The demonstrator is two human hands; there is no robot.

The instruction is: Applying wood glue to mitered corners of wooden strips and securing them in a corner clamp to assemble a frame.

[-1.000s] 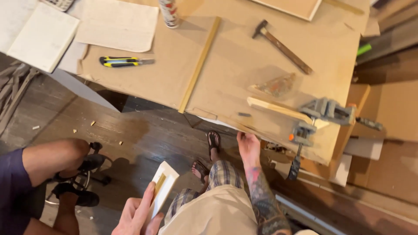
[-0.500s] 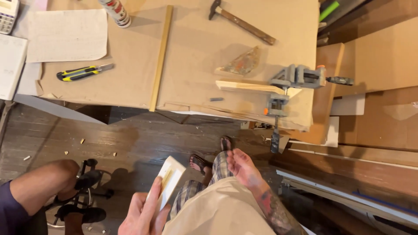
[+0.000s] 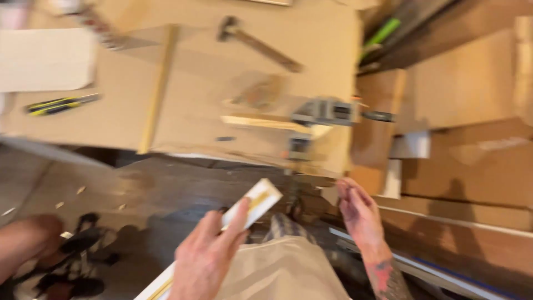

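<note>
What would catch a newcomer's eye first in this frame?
The left hand at bottom centre holds a long white strip with a yellowish stripe. The right hand hangs open beside it. Above, a cardboard-covered table carries a hammer, a grey clamp and a yellow utility knife.

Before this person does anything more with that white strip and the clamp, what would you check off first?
1. Left hand has hold of the white strip: ok, fingers wrapped on it.
2. Right hand free: ok, open, holds nothing, near the table edge.
3. Grey clamp tight on the wooden piece: cannot tell, picture blurred.
4. Hammer and yellow utility knife out of the way: ok, they lie apart from the clamp.
5. Another person's leg nearby on the left: not ok, close.
</note>
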